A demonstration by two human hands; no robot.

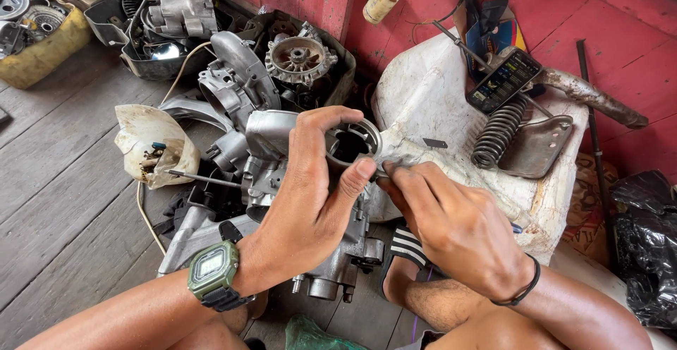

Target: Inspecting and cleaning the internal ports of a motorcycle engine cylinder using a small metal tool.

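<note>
Head view: my left hand takes a narrow grip on the round grey metal cylinder of one engine block, thumb on its rim. My right hand pinches something small at that rim; what it is I cannot tell. The bore's long axis faces up towards me. The cylinder sits between both hands, touching each. Right of the cylinder: one black coil spring, one phone.

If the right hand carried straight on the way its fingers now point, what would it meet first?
Probably the round metal ring held by the left hand; the right hand points up-left with its fingertips already at the rim, though depth is unclear.
</note>
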